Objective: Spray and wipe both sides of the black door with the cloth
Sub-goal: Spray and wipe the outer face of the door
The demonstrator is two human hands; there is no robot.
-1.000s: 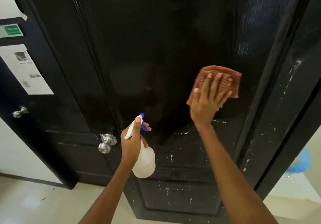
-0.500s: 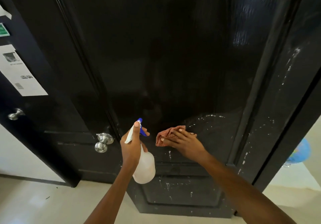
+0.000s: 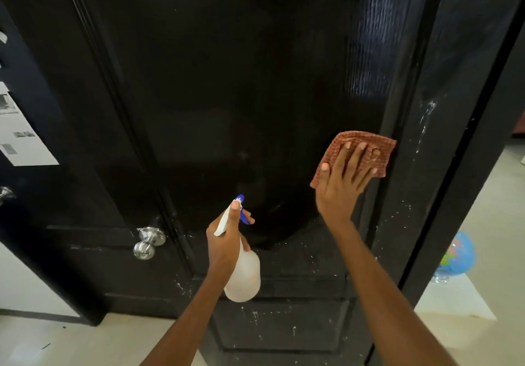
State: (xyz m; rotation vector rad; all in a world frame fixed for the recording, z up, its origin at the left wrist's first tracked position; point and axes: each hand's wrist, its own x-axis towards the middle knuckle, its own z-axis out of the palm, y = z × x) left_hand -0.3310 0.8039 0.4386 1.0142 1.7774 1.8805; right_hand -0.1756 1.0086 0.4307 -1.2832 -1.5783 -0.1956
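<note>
The glossy black door (image 3: pixel 241 95) fills the view, with white specks on its lower panels. My right hand (image 3: pixel 342 184) presses a reddish-brown checked cloth (image 3: pixel 377 147) flat against the door's right side with spread fingers, beside the raised panel edge. My left hand (image 3: pixel 227 238) grips the neck of a white spray bottle (image 3: pixel 244 277) with a blue nozzle, held a little in front of the door's middle and pointing at it.
A silver round knob (image 3: pixel 147 242) sticks out at the door's left edge. A second black door with a taped paper notice (image 3: pixel 20 138) stands at far left. Through the gap at right, a blue globe (image 3: pixel 457 255) sits on the pale floor.
My right hand swept the cloth from low at the door's middle up and right to the panel's right edge. The left hand and bottle stayed nearly still.
</note>
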